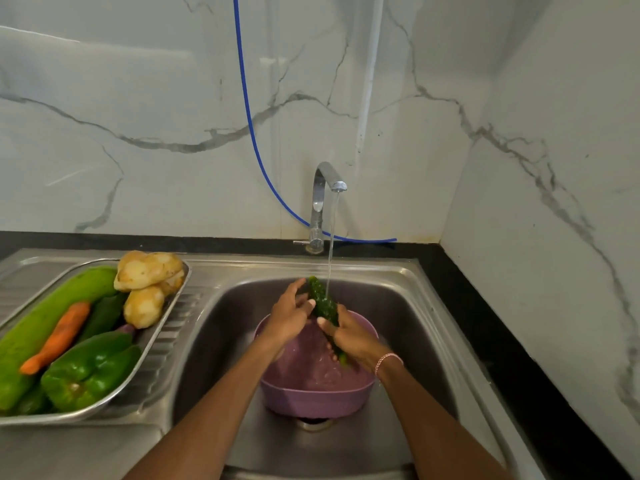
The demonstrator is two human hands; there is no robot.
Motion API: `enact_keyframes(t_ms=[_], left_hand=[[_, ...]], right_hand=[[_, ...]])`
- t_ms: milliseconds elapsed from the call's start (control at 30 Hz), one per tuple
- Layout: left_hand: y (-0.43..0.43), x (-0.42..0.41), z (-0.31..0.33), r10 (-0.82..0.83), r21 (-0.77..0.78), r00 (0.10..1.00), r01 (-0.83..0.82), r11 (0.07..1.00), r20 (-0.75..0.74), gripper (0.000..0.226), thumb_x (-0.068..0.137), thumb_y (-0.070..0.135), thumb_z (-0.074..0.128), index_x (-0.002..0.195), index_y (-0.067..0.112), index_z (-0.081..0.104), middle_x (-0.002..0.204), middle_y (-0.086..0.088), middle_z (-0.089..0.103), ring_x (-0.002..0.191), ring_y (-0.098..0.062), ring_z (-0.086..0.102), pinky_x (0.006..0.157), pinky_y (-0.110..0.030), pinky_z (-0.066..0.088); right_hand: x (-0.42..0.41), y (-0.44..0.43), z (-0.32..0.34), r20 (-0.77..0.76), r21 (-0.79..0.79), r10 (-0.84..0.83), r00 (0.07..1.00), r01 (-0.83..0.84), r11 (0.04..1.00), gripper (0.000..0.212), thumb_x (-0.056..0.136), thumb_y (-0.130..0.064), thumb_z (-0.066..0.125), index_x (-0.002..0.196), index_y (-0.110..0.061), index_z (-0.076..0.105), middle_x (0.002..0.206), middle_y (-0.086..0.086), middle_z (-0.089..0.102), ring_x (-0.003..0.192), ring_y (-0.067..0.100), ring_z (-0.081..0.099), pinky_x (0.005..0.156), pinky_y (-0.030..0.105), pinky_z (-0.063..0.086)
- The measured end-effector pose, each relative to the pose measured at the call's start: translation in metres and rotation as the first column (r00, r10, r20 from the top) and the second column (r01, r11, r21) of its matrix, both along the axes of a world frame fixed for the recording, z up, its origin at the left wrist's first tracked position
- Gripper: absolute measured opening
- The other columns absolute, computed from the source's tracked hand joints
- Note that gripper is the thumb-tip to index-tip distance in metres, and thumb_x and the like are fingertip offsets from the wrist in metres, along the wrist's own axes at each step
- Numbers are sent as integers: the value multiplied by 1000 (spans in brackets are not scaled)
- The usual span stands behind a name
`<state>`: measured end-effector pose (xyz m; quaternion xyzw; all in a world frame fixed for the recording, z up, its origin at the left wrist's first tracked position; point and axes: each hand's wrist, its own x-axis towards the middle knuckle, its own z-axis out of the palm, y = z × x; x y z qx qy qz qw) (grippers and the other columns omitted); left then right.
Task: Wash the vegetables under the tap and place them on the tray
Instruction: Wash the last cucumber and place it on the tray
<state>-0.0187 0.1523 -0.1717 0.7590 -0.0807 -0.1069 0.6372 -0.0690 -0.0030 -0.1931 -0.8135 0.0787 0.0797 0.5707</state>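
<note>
Both hands work over the purple bowl (311, 400) standing in the sink (408, 306): the right hand (353, 336) curls round the lower, nearer half of the cucumber (323, 301), and the left hand (289, 315) lays fairly straight fingers against its upper half without closing. Leftward, on the left hand's side and well apart, sits the steel tray (162, 327) holding a carrot (57, 337), a green pepper (90, 370) and potatoes (147, 271), so the cucumber will probably have to cross past that hand. Its long axis slants up and away, far tip just beside the stream (330, 244) from the tap (320, 199).
</note>
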Motion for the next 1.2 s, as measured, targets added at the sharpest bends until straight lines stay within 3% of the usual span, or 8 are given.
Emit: enact_keyframes(t_ms=[167,400,467,633,733,833,1000,1200], left_hand=[[-1,-1,2,-66,69,998,65,996,15,48,102,0,55,149,12,52,139,-4,65,130,-15,60,115,-37,45],[-5,2,4,-165,90,985,161,983,42,69,97,-8,51,155,28,42,141,5,62,133,-10,55,115,-32,44],[-5,0,5,-152,42,988,151,988,35,66,100,-6,48,153,33,44,140,6,63,131,-11,58,116,-37,44],[-3,-10,11,-106,-70,991,101,992,-76,45,111,16,38,143,47,47,127,-7,70,105,-27,71,92,-50,60],[-2,-11,9,-162,-74,977,153,985,-135,44,111,22,40,144,51,42,125,-8,70,101,-35,74,75,-45,64],[-4,-9,9,-232,-66,962,225,972,-145,53,107,12,47,154,35,39,137,-5,64,120,-29,65,96,-45,58],[3,-3,5,-346,22,935,349,937,-82,70,91,-7,61,142,38,50,133,0,66,126,-20,62,109,-43,51],[7,-1,-1,-432,259,900,406,877,54,91,78,-4,74,145,43,34,126,-4,61,104,-23,71,82,-52,62]], right_hand=[[8,10,-6,95,-211,-212,973,228,951,58,105,-66,38,120,-14,59,102,14,74,87,29,70,74,36,54],[18,9,5,-56,489,-106,993,120,864,57,106,-5,56,149,-37,39,139,8,65,125,27,66,105,52,56],[13,13,16,-51,519,-92,994,105,849,48,106,0,53,145,-26,45,135,14,66,119,29,67,90,48,62],[18,28,10,-75,311,-191,979,205,928,35,110,-37,51,129,-9,55,95,18,72,70,25,69,58,41,56],[21,26,2,-10,124,-291,957,290,949,68,101,-70,42,110,-9,70,82,11,74,73,27,71,75,49,61],[24,24,-5,-55,159,-299,953,304,939,78,94,-83,36,117,-17,71,106,9,78,101,27,75,97,50,60],[21,20,5,-99,570,-158,982,186,800,26,110,-20,54,134,-10,52,132,21,67,122,35,68,101,57,58],[18,16,6,11,487,-116,993,96,868,60,93,6,72,132,-29,43,130,17,67,118,33,70,84,55,64]])
